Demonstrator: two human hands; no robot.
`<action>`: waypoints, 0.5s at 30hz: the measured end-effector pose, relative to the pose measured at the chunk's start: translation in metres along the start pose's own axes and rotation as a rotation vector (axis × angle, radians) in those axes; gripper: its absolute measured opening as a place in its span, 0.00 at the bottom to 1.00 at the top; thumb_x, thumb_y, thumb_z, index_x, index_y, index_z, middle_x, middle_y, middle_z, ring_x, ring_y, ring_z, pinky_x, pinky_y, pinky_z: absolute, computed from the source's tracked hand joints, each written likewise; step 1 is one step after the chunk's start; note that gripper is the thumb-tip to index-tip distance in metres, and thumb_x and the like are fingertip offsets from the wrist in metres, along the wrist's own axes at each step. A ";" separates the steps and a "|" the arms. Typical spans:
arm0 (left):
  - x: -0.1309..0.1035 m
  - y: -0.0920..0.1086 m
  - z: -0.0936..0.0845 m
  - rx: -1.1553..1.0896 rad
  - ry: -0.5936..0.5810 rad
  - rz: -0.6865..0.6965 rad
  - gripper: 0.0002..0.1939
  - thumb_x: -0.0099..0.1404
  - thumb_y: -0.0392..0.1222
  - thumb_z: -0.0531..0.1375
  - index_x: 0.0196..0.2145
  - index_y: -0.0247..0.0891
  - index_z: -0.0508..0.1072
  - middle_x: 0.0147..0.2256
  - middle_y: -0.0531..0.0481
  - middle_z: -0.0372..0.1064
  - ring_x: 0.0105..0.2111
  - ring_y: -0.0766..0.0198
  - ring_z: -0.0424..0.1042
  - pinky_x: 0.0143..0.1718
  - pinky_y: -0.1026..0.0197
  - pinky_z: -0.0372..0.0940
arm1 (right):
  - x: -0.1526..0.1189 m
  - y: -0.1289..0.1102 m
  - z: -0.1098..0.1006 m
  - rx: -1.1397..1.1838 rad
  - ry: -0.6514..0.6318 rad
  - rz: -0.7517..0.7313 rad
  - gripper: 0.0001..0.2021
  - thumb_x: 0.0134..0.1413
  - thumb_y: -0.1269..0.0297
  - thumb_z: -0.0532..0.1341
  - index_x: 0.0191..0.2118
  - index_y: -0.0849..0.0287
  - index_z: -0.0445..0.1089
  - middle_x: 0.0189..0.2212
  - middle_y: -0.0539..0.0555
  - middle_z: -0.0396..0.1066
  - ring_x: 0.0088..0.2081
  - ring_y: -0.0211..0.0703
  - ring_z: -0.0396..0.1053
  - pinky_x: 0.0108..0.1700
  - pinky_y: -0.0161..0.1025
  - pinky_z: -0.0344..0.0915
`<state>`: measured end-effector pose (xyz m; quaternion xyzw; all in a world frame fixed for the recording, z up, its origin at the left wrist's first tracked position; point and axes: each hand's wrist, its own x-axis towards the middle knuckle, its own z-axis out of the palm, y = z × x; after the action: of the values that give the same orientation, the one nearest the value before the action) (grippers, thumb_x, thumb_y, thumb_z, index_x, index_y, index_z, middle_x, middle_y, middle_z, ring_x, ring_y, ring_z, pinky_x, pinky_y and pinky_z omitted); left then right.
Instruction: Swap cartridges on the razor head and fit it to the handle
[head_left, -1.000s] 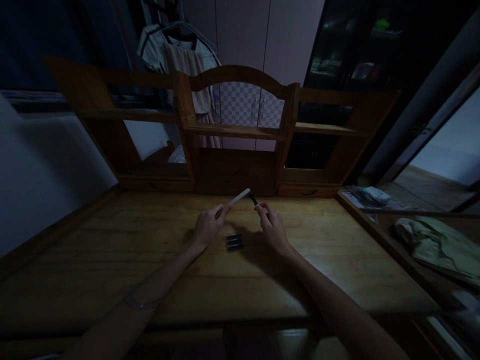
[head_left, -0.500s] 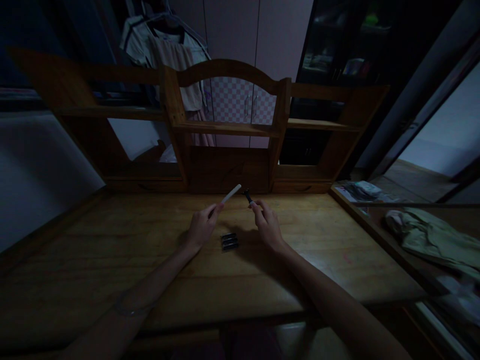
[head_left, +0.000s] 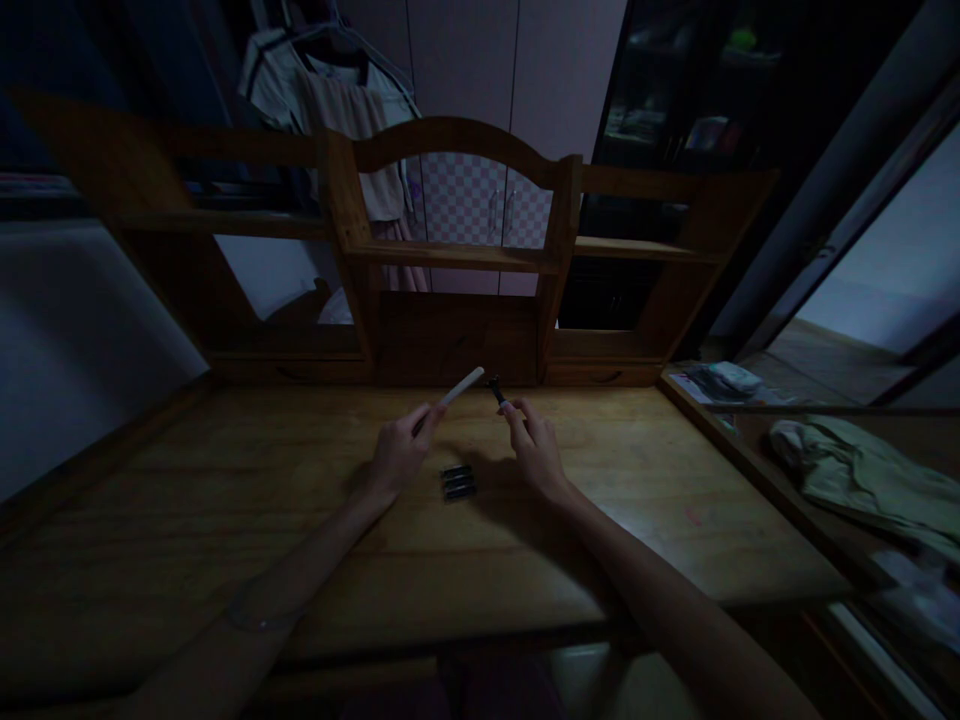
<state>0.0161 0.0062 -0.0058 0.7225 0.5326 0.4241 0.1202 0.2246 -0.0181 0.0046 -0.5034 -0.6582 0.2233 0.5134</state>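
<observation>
My left hand (head_left: 403, 452) is closed around a slim white stick with a rounded end (head_left: 463, 385), tilted up to the right. Held between the fingers of my right hand (head_left: 536, 450) is a small dark tool with a short crosswise head, like a razor (head_left: 496, 390). Its lower end is hidden by the fingers. The tips of the stick and the dark tool are close together, with a small gap between them. Below and between my hands, a small clear pack with dark strips (head_left: 458, 483) lies on the wooden desk (head_left: 285, 480); its contents are too dim to name.
A wooden shelf unit (head_left: 454, 258) with small drawers stands along the desk's back edge. To the right, a lower surface holds a crumpled pale green cloth (head_left: 862, 475) and a white packet (head_left: 735, 378). Clothes (head_left: 345, 110) hang behind the shelf. The room is dim.
</observation>
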 end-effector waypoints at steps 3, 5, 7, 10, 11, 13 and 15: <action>0.000 -0.001 0.002 0.033 -0.061 0.040 0.22 0.67 0.56 0.48 0.32 0.36 0.72 0.22 0.53 0.65 0.22 0.67 0.62 0.26 0.65 0.50 | 0.000 0.002 0.001 0.002 -0.009 0.010 0.15 0.65 0.54 0.48 0.39 0.57 0.66 0.20 0.46 0.58 0.22 0.38 0.58 0.24 0.33 0.49; 0.001 -0.003 0.003 0.081 -0.051 0.017 0.22 0.67 0.56 0.48 0.31 0.37 0.72 0.23 0.52 0.65 0.23 0.67 0.63 0.26 0.65 0.50 | 0.000 0.004 0.002 0.009 -0.004 0.020 0.16 0.65 0.54 0.48 0.39 0.57 0.67 0.20 0.47 0.59 0.22 0.38 0.59 0.24 0.33 0.49; 0.002 -0.006 0.003 0.109 -0.003 -0.028 0.23 0.67 0.56 0.47 0.31 0.37 0.71 0.23 0.52 0.65 0.23 0.66 0.63 0.26 0.65 0.49 | 0.001 0.006 0.003 0.006 0.004 0.023 0.16 0.65 0.53 0.48 0.39 0.57 0.67 0.20 0.47 0.59 0.22 0.38 0.59 0.24 0.33 0.49; 0.003 -0.007 -0.001 0.080 0.029 -0.038 0.23 0.68 0.56 0.47 0.29 0.36 0.71 0.21 0.53 0.62 0.21 0.67 0.61 0.25 0.65 0.49 | 0.001 0.006 0.003 0.000 0.006 0.014 0.15 0.65 0.54 0.48 0.39 0.57 0.67 0.20 0.47 0.58 0.22 0.38 0.58 0.23 0.33 0.48; 0.003 -0.006 -0.002 0.060 0.015 -0.020 0.23 0.68 0.56 0.47 0.30 0.36 0.71 0.20 0.54 0.62 0.21 0.67 0.61 0.25 0.65 0.49 | 0.001 0.006 0.003 0.000 0.006 0.010 0.16 0.65 0.54 0.47 0.39 0.57 0.67 0.20 0.46 0.58 0.22 0.38 0.58 0.23 0.33 0.48; 0.003 -0.005 -0.002 0.026 -0.028 0.022 0.22 0.68 0.55 0.47 0.32 0.36 0.71 0.22 0.53 0.63 0.22 0.67 0.62 0.26 0.65 0.50 | 0.000 0.004 0.002 -0.003 0.008 -0.002 0.15 0.65 0.54 0.47 0.39 0.57 0.67 0.20 0.46 0.58 0.22 0.38 0.58 0.24 0.34 0.48; 0.003 -0.004 -0.001 0.022 -0.054 0.026 0.22 0.68 0.55 0.47 0.32 0.36 0.71 0.23 0.52 0.65 0.23 0.67 0.62 0.27 0.65 0.50 | 0.000 0.003 0.002 -0.013 0.009 -0.006 0.15 0.65 0.54 0.48 0.39 0.57 0.67 0.20 0.46 0.58 0.21 0.38 0.58 0.24 0.34 0.48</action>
<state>0.0131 0.0102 -0.0067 0.7418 0.5243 0.4003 0.1209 0.2243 -0.0162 0.0013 -0.5055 -0.6591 0.2152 0.5136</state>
